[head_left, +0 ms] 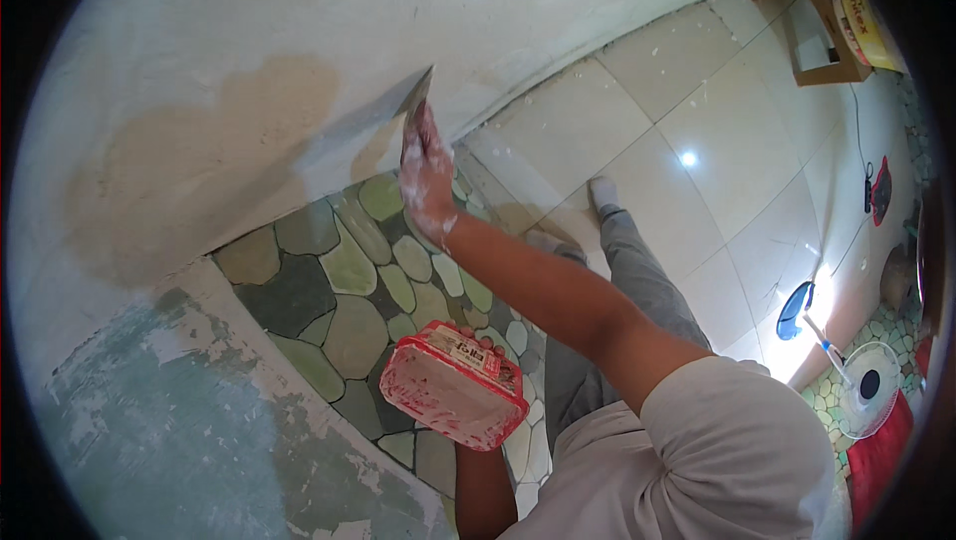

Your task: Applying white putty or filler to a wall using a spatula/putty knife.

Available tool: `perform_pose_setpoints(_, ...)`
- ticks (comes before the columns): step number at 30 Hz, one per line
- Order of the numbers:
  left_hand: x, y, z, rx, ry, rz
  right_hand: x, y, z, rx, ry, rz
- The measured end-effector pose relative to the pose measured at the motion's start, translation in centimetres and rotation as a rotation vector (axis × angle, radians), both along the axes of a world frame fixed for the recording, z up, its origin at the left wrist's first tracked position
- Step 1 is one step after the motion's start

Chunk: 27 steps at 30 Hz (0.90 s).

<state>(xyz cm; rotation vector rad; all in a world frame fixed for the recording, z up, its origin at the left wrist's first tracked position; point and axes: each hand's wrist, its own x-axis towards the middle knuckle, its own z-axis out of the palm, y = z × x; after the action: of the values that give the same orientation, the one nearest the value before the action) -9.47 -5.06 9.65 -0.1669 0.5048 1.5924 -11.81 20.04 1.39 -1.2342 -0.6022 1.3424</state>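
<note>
Right hand [426, 176], flecked with white, is wrapped tight around a putty knife [416, 100], blade flat on the pale plastered wall [299, 22] beside a tan damp patch [199, 156]. Left hand [476, 343] grips a red putty tub [453, 386] from beneath, before the stone-pattern tiling [339, 291].

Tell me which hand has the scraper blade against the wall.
The right hand, arm stretched up, presses the putty knife to the wall. The left hand, lower down, only supports the red tub.
</note>
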Motion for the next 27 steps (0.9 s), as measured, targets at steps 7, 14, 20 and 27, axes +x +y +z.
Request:
perform_pose_setpoints(7, 2.0, -5.7, 17.4, 0.155, 0.051, 0.147, 8.1, -9.2, 21.4, -0.109, 1.037, 0.303)
perform_pose_setpoints(14, 4.3, -14.1, 37.6, 0.335, 0.101, 0.439, 18.9, -20.4, 47.0, -0.367, 0.912, 0.74)
perform_pose_setpoints(20, 2.9, -16.8, 43.4, 0.391, 0.168, 0.695, 24.1, -26.8, 58.4, 0.372, 0.208, 1.137)
perform_pose_setpoints(27, 4.4, -21.8, 46.8, 0.414, 0.234, 0.74, 24.9, -33.3, 68.3, 1.062, -0.435, 1.47)
